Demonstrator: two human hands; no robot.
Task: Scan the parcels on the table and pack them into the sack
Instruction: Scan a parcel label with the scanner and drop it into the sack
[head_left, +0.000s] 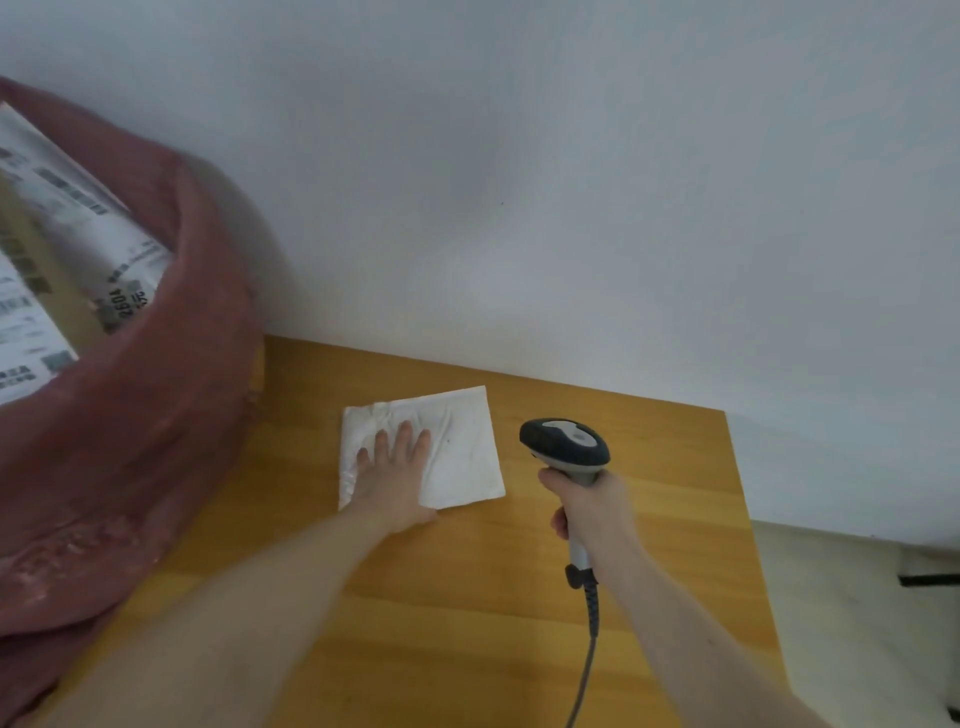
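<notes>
Sack (156, 415) is cut off at the left and bottom edges, only its right rim and bulging side in frame; dark red, at 9 o'clock of the table (649, 519). Parcels inside it (78, 218) are blurred, labels with barcodes mostly unreadable, one shows "2604"; how many are in there cannot be told. White padded parcel (457, 452) lies flat on the table near its far edge, at about 12 o'clock from the viewer, blank wrinkled side up, no label visible on this face. Left hand (395, 478) rests flat on the parcel's near-left part, fingers straight and slightly spread, palm covering that corner; thumb hard to make out. Right hand (592, 509) grips the handle of a barcode scanner (566, 447), fingers curled round it, scanner head dark with grey top, at 3 o'clock of the parcel and just beside it, not touching. Scanner window faces away, cannot tell where it points exactly. Scanner cable (589, 649) runs down toward 6 o'clock and leaves the frame at the bottom. Both forearms are cut off by the bottom edge. White wall (571, 182) behind the table. At 3 o'clock past the table edge, pale floor and a dark object (930, 579) cut off by the right edge, not identifiable.
</notes>
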